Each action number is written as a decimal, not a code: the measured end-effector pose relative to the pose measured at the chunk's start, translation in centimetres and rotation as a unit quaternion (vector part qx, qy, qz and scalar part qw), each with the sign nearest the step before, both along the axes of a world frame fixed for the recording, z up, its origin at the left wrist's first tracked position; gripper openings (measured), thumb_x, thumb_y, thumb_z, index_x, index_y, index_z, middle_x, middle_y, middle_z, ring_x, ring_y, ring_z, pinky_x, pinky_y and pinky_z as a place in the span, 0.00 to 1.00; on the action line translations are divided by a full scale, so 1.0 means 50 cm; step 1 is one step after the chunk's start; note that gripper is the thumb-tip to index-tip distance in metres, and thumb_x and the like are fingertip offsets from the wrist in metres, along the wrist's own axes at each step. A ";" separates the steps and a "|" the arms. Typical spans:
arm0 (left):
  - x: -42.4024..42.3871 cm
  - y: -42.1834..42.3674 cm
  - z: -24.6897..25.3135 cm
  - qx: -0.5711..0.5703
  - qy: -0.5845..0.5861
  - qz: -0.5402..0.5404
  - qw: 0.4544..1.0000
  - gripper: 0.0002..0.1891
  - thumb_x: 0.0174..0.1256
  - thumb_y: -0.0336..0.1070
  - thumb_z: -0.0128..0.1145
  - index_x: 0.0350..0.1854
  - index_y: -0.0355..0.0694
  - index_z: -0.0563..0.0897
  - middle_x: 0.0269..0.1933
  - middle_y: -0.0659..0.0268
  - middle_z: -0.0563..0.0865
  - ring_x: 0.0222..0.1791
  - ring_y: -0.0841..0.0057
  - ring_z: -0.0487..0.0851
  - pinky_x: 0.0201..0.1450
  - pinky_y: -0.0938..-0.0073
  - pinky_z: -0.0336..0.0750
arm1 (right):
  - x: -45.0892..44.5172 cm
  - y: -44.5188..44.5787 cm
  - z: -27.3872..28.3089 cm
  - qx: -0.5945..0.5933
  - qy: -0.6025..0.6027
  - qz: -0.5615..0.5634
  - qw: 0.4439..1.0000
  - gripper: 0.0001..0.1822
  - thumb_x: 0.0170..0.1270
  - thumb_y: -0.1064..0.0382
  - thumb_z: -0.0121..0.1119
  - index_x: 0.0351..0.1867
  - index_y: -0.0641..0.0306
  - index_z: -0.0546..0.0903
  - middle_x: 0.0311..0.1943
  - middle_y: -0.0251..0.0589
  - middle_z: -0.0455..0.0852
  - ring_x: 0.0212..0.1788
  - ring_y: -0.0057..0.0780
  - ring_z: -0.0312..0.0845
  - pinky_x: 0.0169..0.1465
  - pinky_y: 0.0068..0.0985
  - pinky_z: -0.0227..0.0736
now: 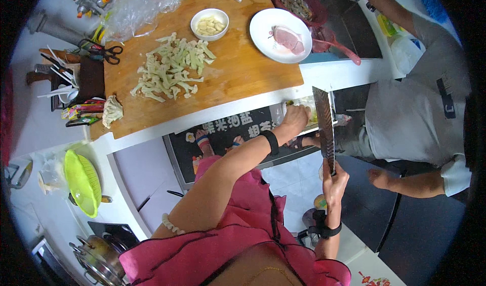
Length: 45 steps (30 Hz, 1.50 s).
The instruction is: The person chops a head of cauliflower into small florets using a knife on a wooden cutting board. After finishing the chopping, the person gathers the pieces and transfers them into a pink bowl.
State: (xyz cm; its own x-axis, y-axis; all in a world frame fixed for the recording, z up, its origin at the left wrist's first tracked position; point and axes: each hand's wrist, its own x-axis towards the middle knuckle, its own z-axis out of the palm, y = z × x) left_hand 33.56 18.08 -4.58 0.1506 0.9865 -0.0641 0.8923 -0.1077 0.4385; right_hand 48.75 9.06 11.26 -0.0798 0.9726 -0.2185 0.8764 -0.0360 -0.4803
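Note:
My right hand (335,180) grips the handle of a broad-bladed kitchen knife (325,122), its patterned blade pointing away from me. My left hand (296,120) is over a pulled-out bin or drawer (313,125) with scraps in it, below the counter's edge; its fingers are bent and partly hidden, so whether they hold anything does not show. On the wooden cutting board (243,75) lie a pile of cut cauliflower florets (172,67), a white bowl of peeled garlic cloves (208,25) and a white plate (262,39) with a piece of raw meat (287,39).
A co-worker in a grey shirt (414,122) stands at the right. Shrimp in a red colander (298,5) are at the upper right, black scissors (110,54) and a utensil holder (91,77) at the left. A cauliflower chunk (112,111) lies by the board's left corner, above a green basket (81,183).

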 end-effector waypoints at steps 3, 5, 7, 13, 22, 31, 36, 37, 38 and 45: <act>0.005 -0.017 0.024 0.008 -0.007 -0.039 0.999 0.20 0.54 0.34 0.55 0.49 0.31 0.74 0.41 0.46 0.82 0.33 0.57 0.84 0.35 0.62 0.79 | 0.024 0.011 -0.022 0.018 0.020 0.021 0.999 0.11 0.62 0.66 0.57 0.42 0.72 0.82 0.25 0.62 0.80 0.25 0.19 0.74 0.31 0.28 0.71; -0.039 -0.055 0.071 0.016 -0.078 -0.004 0.997 0.18 0.56 0.32 0.54 0.49 0.30 0.75 0.48 0.44 0.80 0.36 0.56 0.84 0.39 0.63 0.80 | -0.001 0.020 -0.018 0.015 0.021 0.039 0.999 0.10 0.62 0.67 0.57 0.41 0.70 0.82 0.25 0.61 0.81 0.24 0.24 0.78 0.31 0.28 0.71; -0.114 -0.101 0.109 0.070 -0.128 0.006 0.989 0.14 0.57 0.29 0.54 0.46 0.30 0.77 0.50 0.48 0.78 0.39 0.55 0.83 0.41 0.63 0.80 | -0.029 0.025 -0.024 -0.002 -0.002 0.062 0.998 0.09 0.61 0.67 0.57 0.40 0.70 0.83 0.25 0.60 0.81 0.24 0.30 0.80 0.33 0.28 0.72; -0.396 -0.309 0.202 0.086 -0.142 0.248 0.954 0.08 0.59 0.34 0.53 0.40 0.42 0.80 0.40 0.59 0.83 0.39 0.59 0.82 0.38 0.60 0.76 | -0.192 0.025 -0.051 -0.005 0.054 0.246 0.968 0.09 0.60 0.66 0.59 0.39 0.69 0.83 0.26 0.58 0.82 0.28 0.49 0.81 0.37 0.32 0.72; -0.692 -0.639 0.196 0.224 -0.039 0.581 0.782 0.21 0.54 0.25 0.60 0.53 0.39 0.75 0.49 0.53 0.78 0.46 0.55 0.77 0.47 0.64 0.74 | -0.503 -0.029 -0.093 -0.071 0.078 0.450 0.887 0.11 0.58 0.66 0.60 0.42 0.68 0.82 0.25 0.59 0.81 0.24 0.51 0.78 0.29 0.33 0.71; -0.830 -0.657 0.105 0.197 -0.052 0.546 0.813 0.31 0.52 0.29 0.60 0.61 0.37 0.67 0.53 0.46 0.72 0.51 0.48 0.69 0.56 0.56 0.64 | -0.650 -0.033 -0.092 -0.062 -0.016 0.447 0.892 0.11 0.57 0.65 0.60 0.42 0.61 0.82 0.26 0.57 0.81 0.30 0.55 0.78 0.37 0.38 0.72; -0.828 -0.640 0.101 0.128 -0.086 0.592 0.791 0.24 0.52 0.32 0.61 0.54 0.32 0.73 0.48 0.44 0.76 0.49 0.47 0.72 0.54 0.57 0.67 | -0.651 -0.045 -0.104 -0.013 0.077 0.465 0.882 0.14 0.57 0.66 0.59 0.46 0.59 0.82 0.28 0.58 0.82 0.34 0.55 0.79 0.39 0.38 0.74; -0.824 -0.631 0.114 0.131 -0.096 0.599 0.784 0.23 0.52 0.32 0.62 0.51 0.32 0.75 0.47 0.44 0.78 0.48 0.47 0.73 0.53 0.57 0.68 | -0.647 -0.049 -0.103 -0.030 0.069 0.471 0.879 0.14 0.57 0.66 0.59 0.47 0.58 0.81 0.29 0.58 0.82 0.34 0.55 0.79 0.39 0.38 0.74; -0.819 -0.623 0.121 0.134 -0.106 0.606 0.777 0.21 0.52 0.33 0.62 0.49 0.31 0.76 0.46 0.44 0.79 0.47 0.47 0.75 0.51 0.58 0.70 | -0.646 -0.056 -0.097 -0.046 0.061 0.478 0.875 0.15 0.57 0.67 0.59 0.48 0.58 0.81 0.29 0.58 0.82 0.35 0.55 0.79 0.39 0.37 0.75; -0.784 -0.589 0.131 0.152 -0.090 0.574 0.799 0.21 0.48 0.32 0.65 0.46 0.32 0.78 0.43 0.47 0.81 0.44 0.49 0.78 0.46 0.60 0.73 | -0.650 -0.070 -0.075 -0.017 0.029 0.542 0.840 0.26 0.48 0.71 0.61 0.54 0.55 0.78 0.28 0.57 0.82 0.31 0.50 0.80 0.36 0.37 0.76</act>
